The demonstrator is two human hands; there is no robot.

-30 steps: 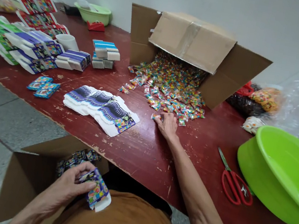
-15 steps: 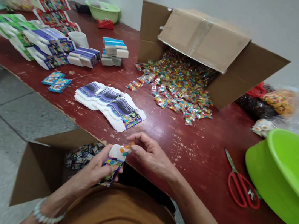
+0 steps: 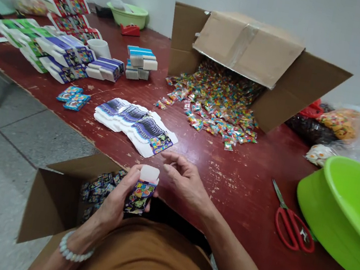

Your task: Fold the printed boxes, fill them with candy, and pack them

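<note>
Far to the left of the fanned stack of flat purple cartons point(image 3: 135, 125), green cartons point(image 3: 23, 39), red cartons point(image 3: 68, 5) and folded purple cartons point(image 3: 64, 53) are piled by colour, probably so the designs do not get mixed. Just left of that stack lie two blue packets point(image 3: 74, 98), side by side. Below it, past the table edge, an open brown carton point(image 3: 46, 204) holds many small dark packets point(image 3: 100, 186), its place under the edge suggesting easy dropping from above. The stack's own stepped fan likely leaves each edge free to be picked singly. Below its right half, the left hand point(image 3: 115, 202) grasps a small purple carton point(image 3: 140, 195) between thumb and fingers, tilted with its white flap raised, which seems to keep the top end turned toward the other hand. Just below the stack's right tip, the right hand point(image 3: 181, 177) is released, thumb and fingertips loosely curled apart and nothing visible between them, near the flap without touching it. Beyond the stack, up and right, a tipped cardboard box point(image 3: 250, 47) spills wrapped candies point(image 3: 219, 109), presumably laid on its side to bring them within reach. Well right of it are red-handled scissors point(image 3: 289, 222) and a bright green basin point(image 3: 335, 216).
</note>
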